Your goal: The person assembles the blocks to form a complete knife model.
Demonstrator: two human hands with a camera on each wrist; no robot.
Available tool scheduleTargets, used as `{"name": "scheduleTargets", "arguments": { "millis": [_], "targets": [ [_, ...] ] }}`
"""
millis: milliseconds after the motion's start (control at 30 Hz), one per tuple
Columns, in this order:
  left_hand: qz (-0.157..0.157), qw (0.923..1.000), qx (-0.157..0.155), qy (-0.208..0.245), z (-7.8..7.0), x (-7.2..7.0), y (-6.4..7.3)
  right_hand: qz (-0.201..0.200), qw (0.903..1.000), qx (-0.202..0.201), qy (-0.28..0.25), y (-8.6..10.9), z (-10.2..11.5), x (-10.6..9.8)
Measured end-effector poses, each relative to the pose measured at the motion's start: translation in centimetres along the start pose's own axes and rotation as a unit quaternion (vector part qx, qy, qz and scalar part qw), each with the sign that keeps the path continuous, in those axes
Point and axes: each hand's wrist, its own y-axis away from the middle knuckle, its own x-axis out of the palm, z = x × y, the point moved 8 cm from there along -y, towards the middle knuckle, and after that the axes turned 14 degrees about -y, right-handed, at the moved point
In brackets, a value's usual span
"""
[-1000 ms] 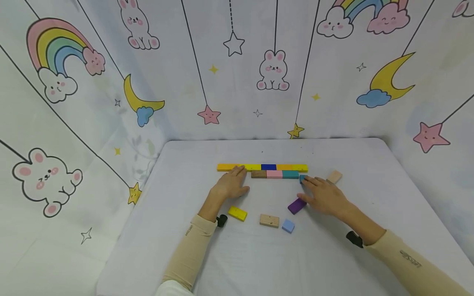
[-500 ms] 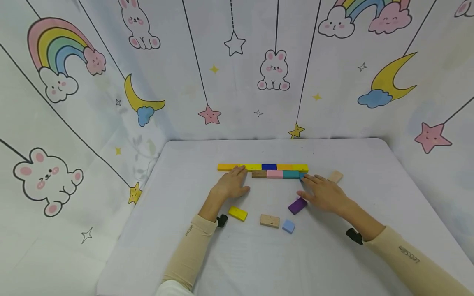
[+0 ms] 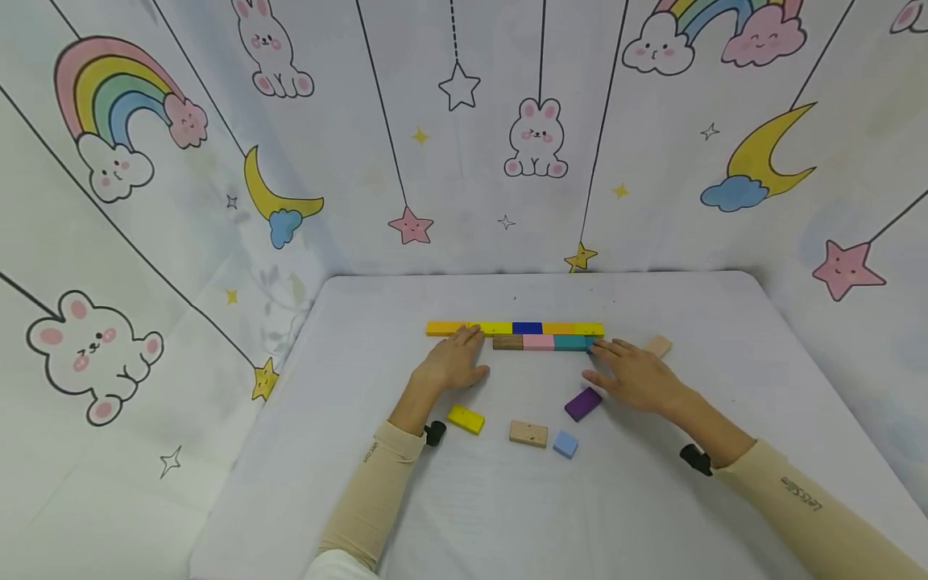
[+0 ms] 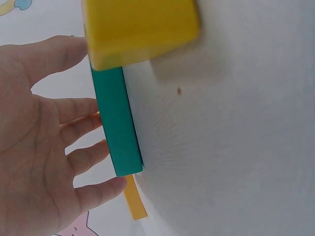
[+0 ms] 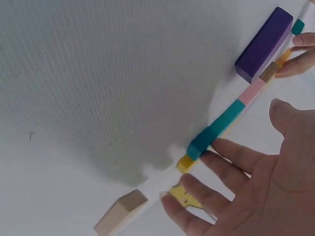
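In the head view a back row of yellow, orange and dark blue blocks (image 3: 527, 328) lies on the white table. Against its near side sits a shorter row: a brown block (image 3: 507, 342), a pink block (image 3: 538, 342), a teal block (image 3: 569, 343) and a small blue block (image 5: 201, 143). My left hand (image 3: 451, 360) rests its outstretched fingertips on the back row's left part. Near its fingers lies another teal block (image 4: 118, 120), hidden from the head view. My right hand (image 3: 638, 377), fingers extended, touches the small blue block at the short row's right end, partly covering it.
Nearer me lie a loose yellow block (image 3: 466, 419), a natural wood block (image 3: 528, 433), a light blue block (image 3: 565, 444) and a purple block (image 3: 583, 404). Another wood block (image 3: 659, 346) lies beyond my right hand. A patterned cloth (image 3: 464, 185) hangs behind.
My right hand has pushed the small blue block slightly away from me, into line with the short row's end against the teal block. My left hand stays in place.
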Motion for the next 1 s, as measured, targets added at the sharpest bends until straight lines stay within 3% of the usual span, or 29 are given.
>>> {"name": "scheduleTargets", "arguments": {
  "millis": [1000],
  "targets": [
    [-0.001,1.0000,-0.003,-0.001,0.11,0.27,-0.07,-0.005,0.9999,-0.004,0.011,-0.45,0.35,0.14]
  ]
}}
